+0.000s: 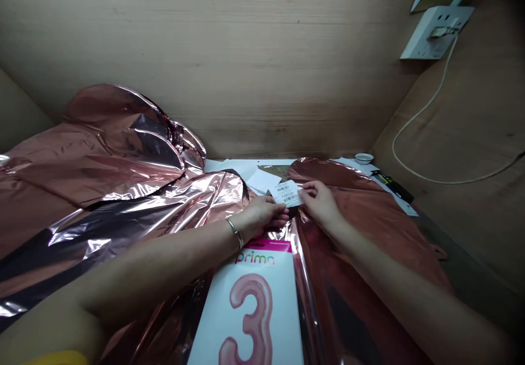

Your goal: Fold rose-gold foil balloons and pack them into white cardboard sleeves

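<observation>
A small white barcode label sheet (286, 193) is held up between both hands. My left hand (267, 212) pinches its lower left side, with a bracelet on the wrist. At its right edge, my right hand (320, 204) grips it between thumb and fingers. Below the hands lies a white package (250, 299) with a pink top strip, the word "prima" and a pink number 3. Behind the sheet rest more white papers (263, 181). Shiny rose-gold foil balloons (123, 152) spread out under and around my arms.
Another part of the foil (369, 228) covers the right side. A wooden panel (246, 70) rises at the back. At the upper right, a white power strip (437, 31) has a cable (400, 152) hanging from it. A small white round dish (363, 158) and a black-and-yellow object (391, 184) lie at the right.
</observation>
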Demonstrator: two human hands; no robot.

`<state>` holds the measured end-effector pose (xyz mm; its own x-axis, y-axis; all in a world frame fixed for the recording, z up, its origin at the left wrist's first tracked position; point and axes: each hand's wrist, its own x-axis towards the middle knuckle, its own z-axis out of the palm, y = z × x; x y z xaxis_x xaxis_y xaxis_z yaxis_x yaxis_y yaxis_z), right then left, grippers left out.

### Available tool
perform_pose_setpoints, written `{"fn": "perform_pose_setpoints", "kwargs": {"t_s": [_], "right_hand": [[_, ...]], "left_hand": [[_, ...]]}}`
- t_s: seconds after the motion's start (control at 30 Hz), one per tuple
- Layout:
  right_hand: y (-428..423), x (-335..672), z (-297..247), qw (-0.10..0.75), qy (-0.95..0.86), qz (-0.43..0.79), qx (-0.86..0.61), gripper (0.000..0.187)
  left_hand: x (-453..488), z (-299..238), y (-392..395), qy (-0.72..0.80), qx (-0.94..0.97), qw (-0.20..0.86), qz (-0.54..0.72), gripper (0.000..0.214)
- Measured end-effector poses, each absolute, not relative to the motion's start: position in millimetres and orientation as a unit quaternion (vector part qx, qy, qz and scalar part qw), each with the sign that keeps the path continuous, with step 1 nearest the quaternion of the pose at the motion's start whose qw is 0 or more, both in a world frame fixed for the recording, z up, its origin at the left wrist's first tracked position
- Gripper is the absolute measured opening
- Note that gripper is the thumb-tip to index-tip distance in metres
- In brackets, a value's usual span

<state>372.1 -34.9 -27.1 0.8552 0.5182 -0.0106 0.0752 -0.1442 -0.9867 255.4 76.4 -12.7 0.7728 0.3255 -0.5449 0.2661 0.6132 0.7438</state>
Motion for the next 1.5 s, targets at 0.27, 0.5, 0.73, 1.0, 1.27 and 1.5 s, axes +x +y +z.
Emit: {"fn": "perform_pose_setpoints", "kwargs": {"t_s": [0.27,0.5,0.73,1.0,1.27,1.5], "right_hand": [[-32,375,-34,0.616,-0.219,0.140,-0.743,0.026],[-29,388,-45,0.660,-0.196,0.249,-0.681,0.024],[-33,375,-44,0.659,-0.237,0.273,-0.660,0.037],[-36,381,-45,0.621,-0.278,0.137,-0.720,0.033],[-37,377,-43,0.569,-0.346,0.059,-0.744,0.023],[-43,371,-38,0.514,-0.416,-0.053,-0.748,0.012]], "left_hand": [[255,-14,80,0.317,0.498,0.807,0.016,0.012],[255,-9,92,0.303,0.452,0.839,-0.010,0.018],[270,-21,84,0.288,0.396,0.872,-0.005,0.016],[278,-27,85,0.275,0.377,0.884,0.025,0.017],[275,-28,90,0.226,0.361,0.904,-0.022,0.019],[278,-33,92,0.225,0.370,0.901,-0.025,0.017]]}}
